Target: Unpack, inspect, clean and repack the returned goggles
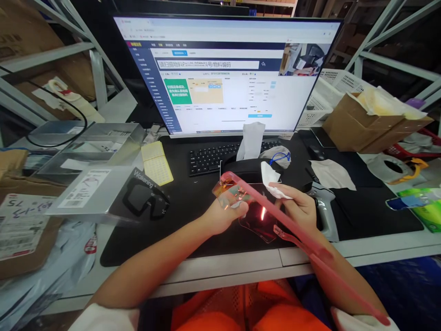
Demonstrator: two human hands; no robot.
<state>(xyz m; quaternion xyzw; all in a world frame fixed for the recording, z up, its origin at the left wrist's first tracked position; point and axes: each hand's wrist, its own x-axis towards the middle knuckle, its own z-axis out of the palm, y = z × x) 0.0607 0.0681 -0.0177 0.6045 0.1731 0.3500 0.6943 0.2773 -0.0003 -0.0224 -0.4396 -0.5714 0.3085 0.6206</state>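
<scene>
My left hand (225,215) is closed around one side of a pair of pink-framed sunglasses (272,207), thumb against the tinted lens. The glasses are tilted, with one long temple stretching toward the lower right over my right forearm. A red streak of light shines in the other lens. Between the fingers of my right hand (299,206) is a white tissue (270,178), just above the frame and apart from the lens as far as I can tell. Behind the glasses lies a black curved object (246,171), with a second white tissue (252,140) standing up by it.
A monitor (220,92) and keyboard (210,161) stand behind. Left are a clear box marked Wakening (113,195), a yellow label sheet (156,163) and parcels. Right are a handheld scanner (324,211), a grey cloth (332,174), a tape roll (386,168) and a cardboard box (368,124).
</scene>
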